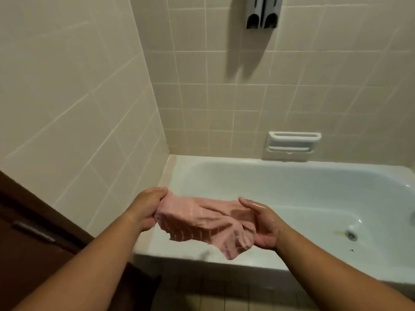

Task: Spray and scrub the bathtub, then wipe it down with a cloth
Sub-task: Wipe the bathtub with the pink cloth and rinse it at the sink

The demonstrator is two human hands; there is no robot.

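Observation:
A pink cloth is stretched between both hands above the near left corner of the white bathtub. My left hand grips its left end with curled fingers. My right hand looks wet and holds the right end, thumb on top and fingers beneath the fabric. A loose corner of the cloth hangs down over the tub's near rim. The tub's inside is bare, with a drain at the right and a yellowish stain beside it.
Beige tiled walls close in the tub at the left and back. A white soap dish is set into the back wall, and a grey dispenser hangs above. A dark wooden door is at the left. Tiled floor lies below.

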